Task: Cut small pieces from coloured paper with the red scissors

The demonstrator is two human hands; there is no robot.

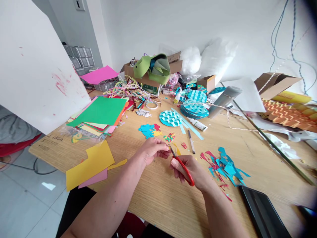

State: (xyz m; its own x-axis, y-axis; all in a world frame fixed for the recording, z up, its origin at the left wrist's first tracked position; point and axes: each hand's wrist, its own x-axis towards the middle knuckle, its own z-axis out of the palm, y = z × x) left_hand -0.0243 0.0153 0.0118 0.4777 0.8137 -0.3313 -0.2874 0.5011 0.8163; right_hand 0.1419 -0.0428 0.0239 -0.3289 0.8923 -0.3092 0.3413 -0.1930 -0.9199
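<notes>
My right hand (197, 171) is closed round the handles of red-handled scissors (186, 170). The blades point up and left, towards the fingers of my left hand (155, 150). That hand is closed in a pinch at the blade tips, on what looks like a small piece of yellow paper, mostly hidden by the fingers. Just beyond the blades lies a yellow paper strip (178, 149). Blue paper cut-outs (146, 130), a red cut-out (157, 127) and small multicoloured paper bits (170, 137) lie past my left hand.
Yellow paper (90, 165) lies left of my forearm, below a coloured paper stack (99, 110). Blue and red scraps (226, 165) and a phone (262, 211) are on the right. Ahead are a pen (191, 141), a glue tube (197, 124) and blue patterned discs (170, 118).
</notes>
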